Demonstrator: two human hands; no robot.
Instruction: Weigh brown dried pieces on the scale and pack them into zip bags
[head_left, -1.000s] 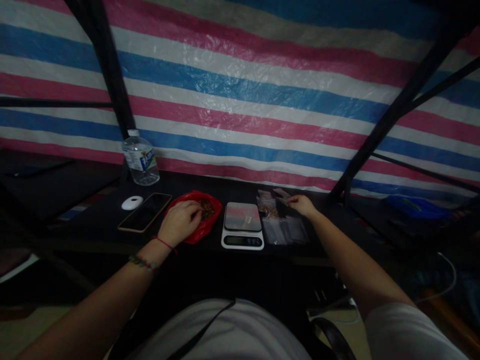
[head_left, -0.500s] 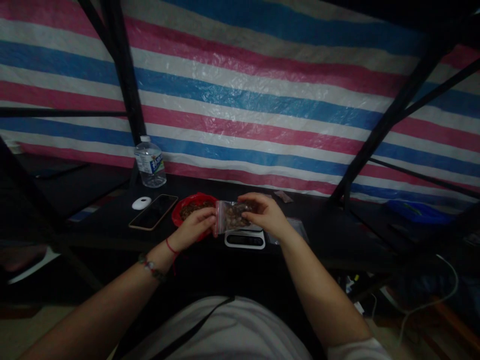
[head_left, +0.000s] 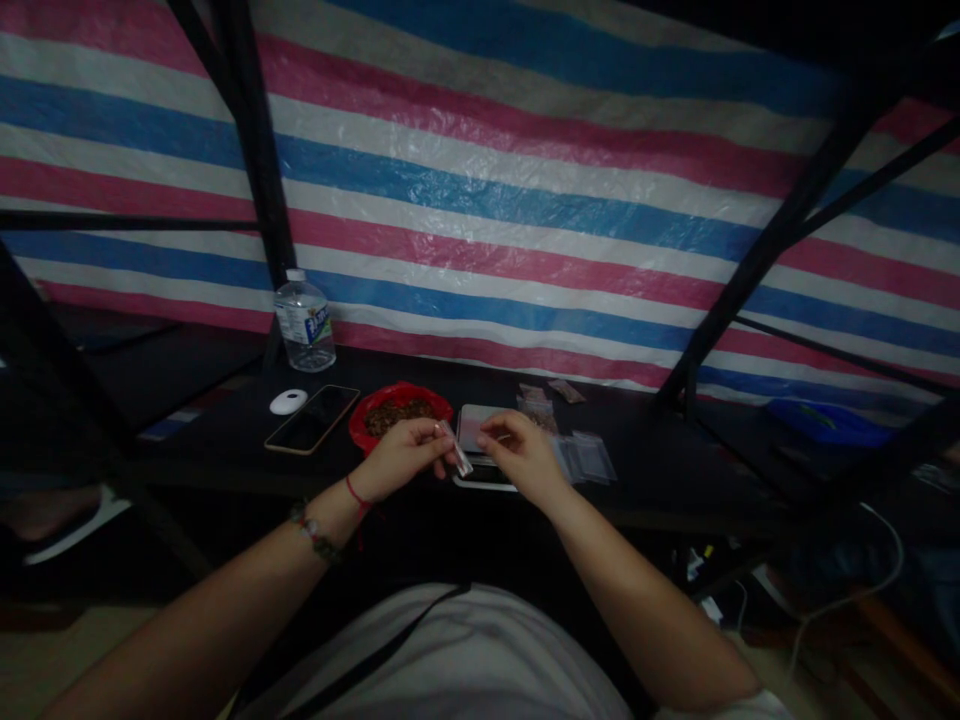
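My left hand (head_left: 409, 455) is closed, pinching a small zip-lock bag (head_left: 457, 450) between thumb and fingers. The bag is seen nearly edge-on and tilted, so its contents are mostly hidden. Just to its right, my right hand (head_left: 521, 452) hovers over a white digital scale (head_left: 471, 425). Its fingers are curled with a small gap at the tips, apart from the bag. Behind my left hand is a red bowl-shaped container (head_left: 361, 432) with small brown pieces (head_left: 394, 412) in it.
Filled small bags (head_left: 537, 408) and clear flat bags (head_left: 592, 458) lie right of the scale. To the left are a phone (head_left: 313, 420), a white oval object (head_left: 288, 402) and a plastic bottle (head_left: 306, 325). Black frame posts (head_left: 262, 150) stand before a striped sheet (head_left: 487, 200).
The filled bag between both hands is no longer seen flat; a bag now shows edge-on in my left hand. My right hand has come off it and moved slightly down, uncovering the filled bags behind.
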